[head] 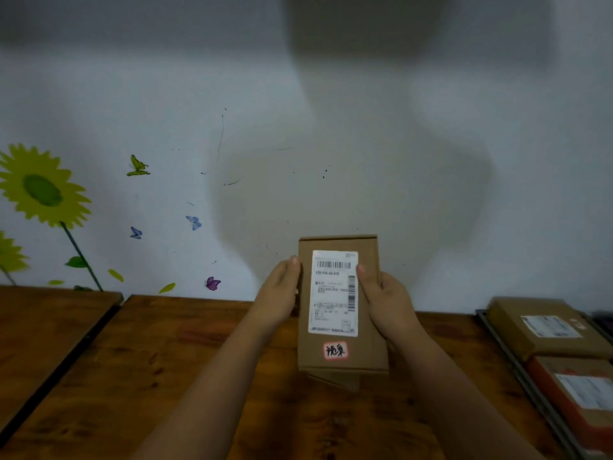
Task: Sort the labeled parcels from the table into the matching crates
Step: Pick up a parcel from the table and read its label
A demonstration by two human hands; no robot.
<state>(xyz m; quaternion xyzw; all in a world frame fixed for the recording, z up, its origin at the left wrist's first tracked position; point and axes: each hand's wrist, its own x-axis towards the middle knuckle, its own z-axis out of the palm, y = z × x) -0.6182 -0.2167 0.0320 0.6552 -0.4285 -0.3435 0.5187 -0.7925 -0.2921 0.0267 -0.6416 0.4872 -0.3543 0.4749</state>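
Forearms reach in from bottom; left hand [282, 290] & right hand [386, 302] both grip one brown parcel [368, 351] by its long sides, right thumb over the front. It's held up above the bench [166, 376], label facing cam, red-edged handwritten tag [335, 350] near its lower end. Prob. the read-the-tag step; not yet binned. Grey-rimmed crate [517, 366] far right holds 2 parcels, so seemingly partway thru; what's left isn't visible. Bench: dark wood, 2nd one at left. White wall w/ sunflower sticker [39, 190] & butterflies.

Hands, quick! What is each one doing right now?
Left hand: holds the parcel by its left edge.
Right hand: holds the same parcel's right edge.
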